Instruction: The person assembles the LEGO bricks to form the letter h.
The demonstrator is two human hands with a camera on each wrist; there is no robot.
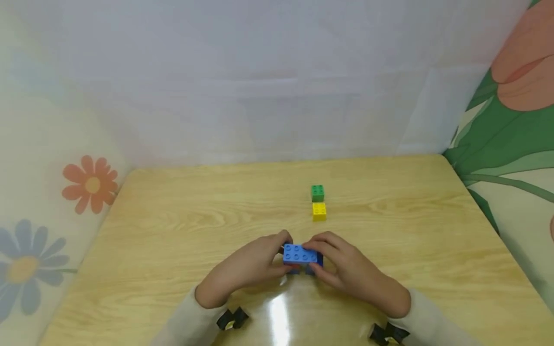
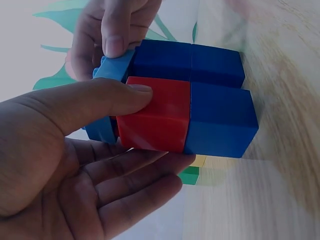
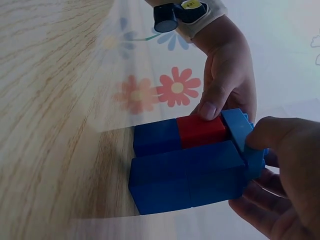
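Two short stacks stand side by side on the table: a red brick (image 2: pixel 156 112) on a dark blue brick (image 2: pixel 222 120), and beside it two dark blue bricks (image 3: pixel 187 175) one on the other. Across their tops lies a long light blue brick (image 1: pixel 298 253), studs up; whether it is fully seated I cannot tell. My left hand (image 1: pixel 255 259) grips the red brick, thumb on its near face and fingers behind. With thumb and fingers at its right end, my right hand (image 1: pixel 346 262) pinches the light blue brick.
Behind the hands, a yellow brick (image 1: pixel 319 211) sits on the wooden table (image 1: pixel 195 202), with a green brick (image 1: pixel 318 193) just beyond it. A white sheet (image 1: pixel 268 86) rises at the table's back edge, and flower-patterned surfaces flank both sides.
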